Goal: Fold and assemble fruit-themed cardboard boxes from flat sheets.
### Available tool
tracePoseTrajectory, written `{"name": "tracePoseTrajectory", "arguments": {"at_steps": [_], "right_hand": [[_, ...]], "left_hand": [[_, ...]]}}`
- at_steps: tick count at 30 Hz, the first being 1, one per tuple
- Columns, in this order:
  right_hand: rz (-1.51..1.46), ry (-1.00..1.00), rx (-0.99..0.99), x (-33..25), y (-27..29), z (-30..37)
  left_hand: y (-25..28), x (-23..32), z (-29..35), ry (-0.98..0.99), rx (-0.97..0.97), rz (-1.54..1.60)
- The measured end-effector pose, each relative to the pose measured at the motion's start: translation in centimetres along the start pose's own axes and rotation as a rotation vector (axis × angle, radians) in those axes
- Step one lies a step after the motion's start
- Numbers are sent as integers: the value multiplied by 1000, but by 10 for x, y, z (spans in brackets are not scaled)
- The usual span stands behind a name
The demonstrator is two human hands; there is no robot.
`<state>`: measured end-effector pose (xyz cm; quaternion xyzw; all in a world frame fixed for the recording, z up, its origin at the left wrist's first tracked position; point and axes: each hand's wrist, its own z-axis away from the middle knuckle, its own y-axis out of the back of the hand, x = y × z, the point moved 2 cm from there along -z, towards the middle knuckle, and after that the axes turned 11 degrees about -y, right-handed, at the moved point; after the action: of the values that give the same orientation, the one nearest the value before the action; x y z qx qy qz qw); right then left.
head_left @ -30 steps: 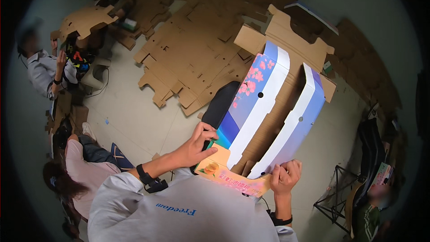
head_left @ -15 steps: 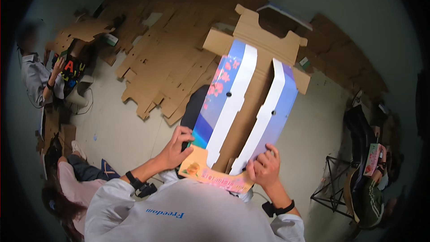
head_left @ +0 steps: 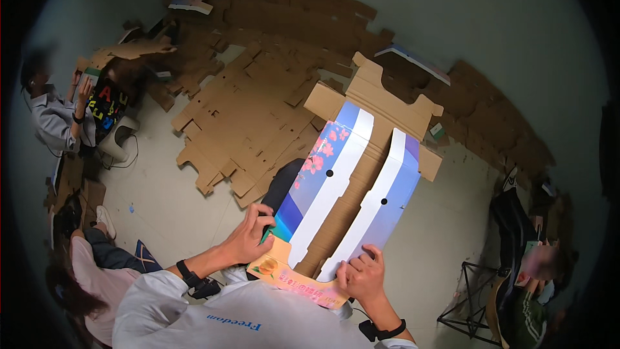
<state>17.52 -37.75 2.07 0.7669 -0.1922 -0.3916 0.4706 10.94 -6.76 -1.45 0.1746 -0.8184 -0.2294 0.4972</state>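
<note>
Head view: I'd worry about uneven pressure creasing the half-folded carton (head_left: 347, 216), right in front of the shirt (head_left: 187, 304). Left hand (head_left: 248, 236) looks to pinch its near left corner; right hand (head_left: 363, 276) curls at the near right, can't tell if pinching. White flaps (head_left: 330, 189) block part of the inside, cardboard sheets (head_left: 239, 129) cover floor ahead, pink-shirted co-worker (head_left: 97, 274) off left.
</note>
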Motion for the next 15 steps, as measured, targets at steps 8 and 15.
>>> {"name": "tracePoseTrajectory", "arguments": {"at_steps": [8,15], "right_hand": [[-132,-9,118,5,-5,16],[-191,-366,213,21,22,70]], "left_hand": [[-42,61,-80,-467,-393,-261],[-67,53,-93,-442,-540,-43]]}}
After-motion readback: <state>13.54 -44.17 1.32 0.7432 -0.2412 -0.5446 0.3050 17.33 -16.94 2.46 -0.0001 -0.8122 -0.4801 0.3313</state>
